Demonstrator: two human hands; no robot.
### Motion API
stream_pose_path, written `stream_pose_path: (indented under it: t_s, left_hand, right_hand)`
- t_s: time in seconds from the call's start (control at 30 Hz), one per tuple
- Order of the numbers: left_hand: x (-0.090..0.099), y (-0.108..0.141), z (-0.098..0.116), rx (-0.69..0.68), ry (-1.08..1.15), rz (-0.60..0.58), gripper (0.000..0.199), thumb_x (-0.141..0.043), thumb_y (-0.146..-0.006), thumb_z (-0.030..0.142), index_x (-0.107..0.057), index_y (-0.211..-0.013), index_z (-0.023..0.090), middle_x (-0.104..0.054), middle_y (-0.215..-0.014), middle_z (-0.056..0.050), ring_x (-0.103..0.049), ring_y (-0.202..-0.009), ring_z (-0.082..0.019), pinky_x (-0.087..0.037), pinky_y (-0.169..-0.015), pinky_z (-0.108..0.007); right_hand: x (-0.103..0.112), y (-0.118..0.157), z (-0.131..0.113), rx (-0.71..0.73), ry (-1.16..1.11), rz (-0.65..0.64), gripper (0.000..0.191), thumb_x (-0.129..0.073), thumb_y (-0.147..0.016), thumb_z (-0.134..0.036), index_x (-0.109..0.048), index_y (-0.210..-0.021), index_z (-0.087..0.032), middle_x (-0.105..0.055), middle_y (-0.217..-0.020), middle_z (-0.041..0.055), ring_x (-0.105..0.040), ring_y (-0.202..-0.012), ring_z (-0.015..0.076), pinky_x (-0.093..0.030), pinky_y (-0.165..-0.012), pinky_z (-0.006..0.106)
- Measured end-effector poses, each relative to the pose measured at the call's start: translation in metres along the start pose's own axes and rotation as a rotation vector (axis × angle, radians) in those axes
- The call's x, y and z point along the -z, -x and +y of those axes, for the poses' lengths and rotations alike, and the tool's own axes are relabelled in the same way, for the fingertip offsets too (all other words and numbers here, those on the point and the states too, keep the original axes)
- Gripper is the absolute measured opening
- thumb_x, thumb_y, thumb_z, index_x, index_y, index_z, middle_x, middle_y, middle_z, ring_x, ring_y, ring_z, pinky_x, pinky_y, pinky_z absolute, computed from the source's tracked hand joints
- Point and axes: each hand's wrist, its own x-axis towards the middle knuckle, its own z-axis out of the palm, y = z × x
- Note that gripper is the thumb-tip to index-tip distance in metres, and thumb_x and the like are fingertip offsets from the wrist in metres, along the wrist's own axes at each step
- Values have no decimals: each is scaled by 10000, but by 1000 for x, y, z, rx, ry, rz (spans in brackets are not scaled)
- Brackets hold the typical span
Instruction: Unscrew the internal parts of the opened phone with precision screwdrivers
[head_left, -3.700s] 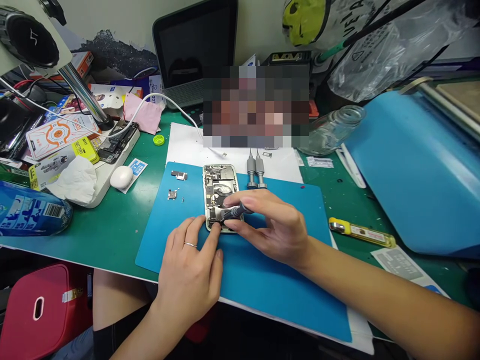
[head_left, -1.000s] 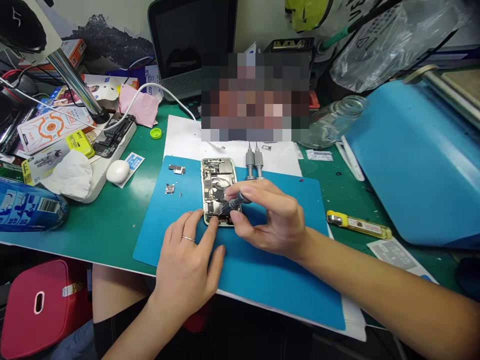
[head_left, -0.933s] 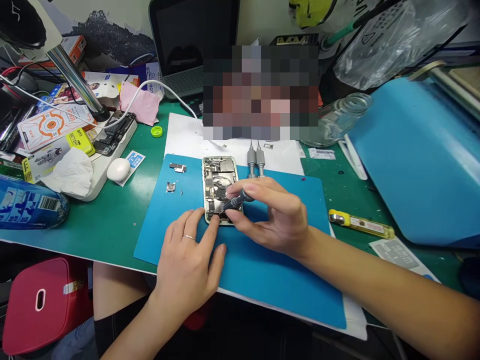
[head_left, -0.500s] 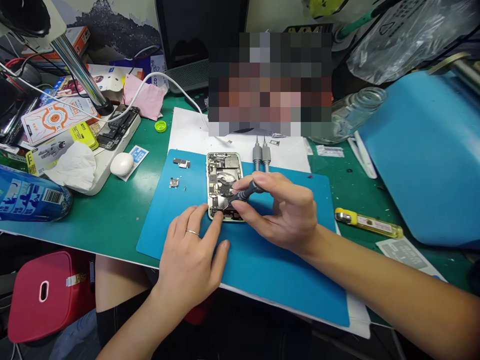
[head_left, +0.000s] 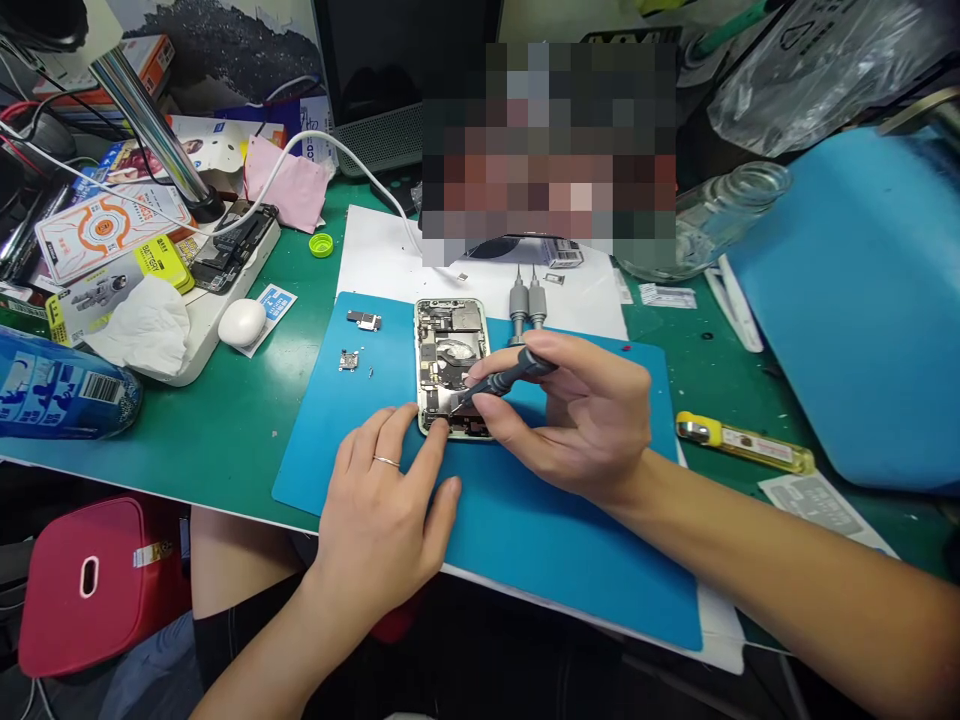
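An opened smartphone (head_left: 459, 350) lies on the blue mat (head_left: 360, 410), its inner parts showing. My right hand (head_left: 581, 415) grips a dark grey screwdriver (head_left: 510, 377), whose tip slants down into the lower part of the phone. Spread fingers of my left hand (head_left: 390, 490) rest at the phone's lower left edge, the index fingertip touching its bottom end. To the left lie a small metal bracket (head_left: 364, 320), a small square part (head_left: 349, 360) and tiny screws (head_left: 370, 372). Two more grey screwdrivers (head_left: 527, 300) stand just beyond my right hand.
A yellow utility knife (head_left: 742, 443) lies right of the mat. Left are a white earbud case (head_left: 241, 323), a power strip (head_left: 217, 340) and a blue bottle (head_left: 64, 385). A glass jar (head_left: 712, 220) lies behind, by a blurred-out area.
The rear end of the screwdriver in my right hand has tipped lower and to the right, while its tip stays at the phone's lower part. My left hand keeps its place.
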Motion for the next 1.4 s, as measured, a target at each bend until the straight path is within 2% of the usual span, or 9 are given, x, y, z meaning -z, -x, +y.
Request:
stream_pose_path:
  t_s: [0.1, 0.23, 0.4, 0.63, 0.93, 1.2, 1.4]
  left_hand:
    - [0, 0, 0, 2, 8, 2, 442, -521, -992, 314, -527, -1403, 151, -530, -1412, -166, -471, -1309, -333, -437, -1053, -496]
    - [2, -2, -1, 49, 111, 42, 427, -511, -1003, 304, -484, -1406, 163, -564, -1374, -145, -494, -1283, -299, -440, -1051, -465]
    - [5, -7, -3, 191, 235, 109, 281, -542, -1002, 290, -593, -1263, 200, -615, -1178, -96, -557, -1075, -236, -495, -921, -383]
    - [5, -20, -3, 193, 144, 162, 172, -588, -981, 282, -682, -1091, 189, -627, -1006, -70, -547, -911, -219, -483, -783, -358]
    - [2, -24, -8, 128, 142, 161, 149, -574, -994, 248, -713, -974, 198, -646, -911, -41, -530, -838, -192, -454, -754, -340]
    - [16, -18, -38, 249, 22, 167, 87, -639, -949, 226, -722, -964, 205, -641, -915, -32, -554, -876, -207, -454, -787, -353]
    - [15, -11, -41, 277, 90, 147, 125, -645, -943, 234, -711, -1047, 216, -656, -985, -35, -567, -938, -215, -465, -803, -358]
  right_hand:
    - [-1, -1, 0, 39, -12, 42, 759, -710, -808, -38, -424, -1456, -311, -704, -1044, 44, -743, -793, 192, -677, -681, 346]
    - [-3, -2, -4, -25, -85, 81, 698, -696, -834, -67, -443, -1428, -332, -669, -1142, 53, -739, -828, 192, -669, -648, 333]
    - [-4, -5, -11, -144, -257, 48, 621, -658, -852, -56, -443, -1378, -306, -651, -1042, 28, -719, -839, 167, -658, -659, 292]
    - [-2, -7, -13, -119, -280, 25, 580, -650, -860, -48, -430, -1340, -289, -643, -1014, 27, -718, -832, 162, -661, -676, 307]
    - [-2, -7, -13, -113, -294, 34, 576, -648, -869, -51, -425, -1345, -287, -635, -1028, 33, -724, -868, 166, -673, -705, 318]
    - [-1, -8, -11, -87, -252, 39, 626, -660, -850, -23, -418, -1364, -285, -650, -1014, 33, -720, -854, 170, -671, -671, 312]
    - [-1, -8, -9, -82, -213, 40, 640, -665, -847, -30, -419, -1370, -304, -665, -988, 19, -727, -824, 163, -671, -668, 299]
